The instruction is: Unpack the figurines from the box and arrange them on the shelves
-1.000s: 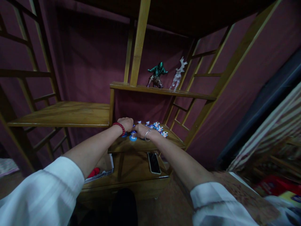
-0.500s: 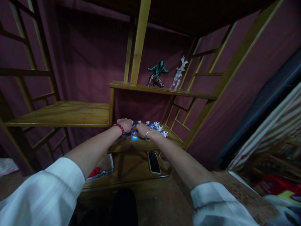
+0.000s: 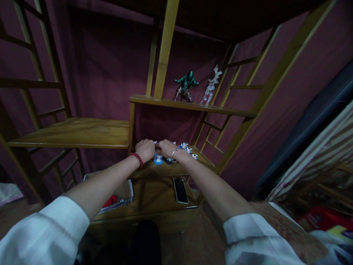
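Note:
My left hand [image 3: 145, 149], with a red bead bracelet [image 3: 137, 158] at its wrist, reaches onto the low shelf, fingers curled in. Close beside it is my right hand [image 3: 166, 148], wearing a silver bangle [image 3: 173, 154], also with fingers bent closed. Their fingertips meet just above a small blue-and-white figurine [image 3: 158, 159] on a round blue base; what the fingers hold is hidden. Another small figurine [image 3: 169, 160] stands partly under my right hand. More of these figurines [image 3: 188, 149] stand in rows to the right, some covered by my hand.
A phone [image 3: 181, 191] lies on the lower ledge. Left of it is an open box [image 3: 127, 193] holding something red [image 3: 110, 201]. On the shelf board [image 3: 193, 106] above my hands stand a green crouching statuette [image 3: 187, 86] and a clear deer [image 3: 211, 88]. A wooden post [image 3: 167, 51] rises there.
My left hand has drawn slightly back and left, and my right hand has risen a little. The figurine on the blue base and one beside it now show more clearly.

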Available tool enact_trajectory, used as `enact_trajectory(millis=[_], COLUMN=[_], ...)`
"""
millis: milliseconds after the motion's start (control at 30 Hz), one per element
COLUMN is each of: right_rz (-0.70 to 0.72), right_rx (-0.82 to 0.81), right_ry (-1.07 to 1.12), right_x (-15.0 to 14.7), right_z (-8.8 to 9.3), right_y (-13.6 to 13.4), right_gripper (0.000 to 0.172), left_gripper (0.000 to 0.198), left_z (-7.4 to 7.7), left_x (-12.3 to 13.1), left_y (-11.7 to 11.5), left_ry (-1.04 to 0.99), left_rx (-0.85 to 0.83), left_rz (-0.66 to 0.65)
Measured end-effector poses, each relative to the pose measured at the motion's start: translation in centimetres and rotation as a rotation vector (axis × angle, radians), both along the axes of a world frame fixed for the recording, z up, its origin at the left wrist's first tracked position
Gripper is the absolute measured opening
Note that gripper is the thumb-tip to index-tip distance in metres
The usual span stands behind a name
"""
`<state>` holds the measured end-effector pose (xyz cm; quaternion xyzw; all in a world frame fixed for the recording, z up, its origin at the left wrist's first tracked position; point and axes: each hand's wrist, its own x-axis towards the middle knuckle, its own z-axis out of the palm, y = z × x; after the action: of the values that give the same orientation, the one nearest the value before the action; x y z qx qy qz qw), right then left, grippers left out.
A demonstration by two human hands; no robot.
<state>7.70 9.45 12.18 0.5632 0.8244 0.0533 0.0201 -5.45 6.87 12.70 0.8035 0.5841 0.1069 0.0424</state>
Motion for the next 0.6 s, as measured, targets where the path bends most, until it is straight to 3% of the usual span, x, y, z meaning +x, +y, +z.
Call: enact_trajectory(millis=[100, 233, 367, 467, 600], right_rz=[0.028, 0.075, 0.124, 0.114, 0.096], right_rx=[0.015, -0.013, -0.059, -0.069, -0.078], right_ry=[0.038, 0.098, 0.152, 0.178, 0.161], right_x=[-0.5, -1.4, -2.2, -2.7, -3.0], right_z=[-0.1, -0.4, -0.5, -0.7, -0.9], right_y=[0.4, 1.0, 1.5, 2.0, 2.5], right_gripper=[0.035, 0.033, 0.031, 0.034, 0.037], left_gripper=[0.036, 0.050, 0.065, 0.067, 0.066], left_z=[-1.9, -5.6, -8.4, -9.4, -9.7], left_x=[-0.5, -1.1, -1.4, -1.6, -1.7], left_y=[-2.1, -4.1, -4.4, -3.7, -2.8], left_ry=[-0.097, -0.168, -0.279, -0.349, -0.421], left_rx=[0.168, 0.159, 0.158, 0.132, 0.130], left_rz=[-0.040, -0.055, -0.067, -0.051, -0.038])
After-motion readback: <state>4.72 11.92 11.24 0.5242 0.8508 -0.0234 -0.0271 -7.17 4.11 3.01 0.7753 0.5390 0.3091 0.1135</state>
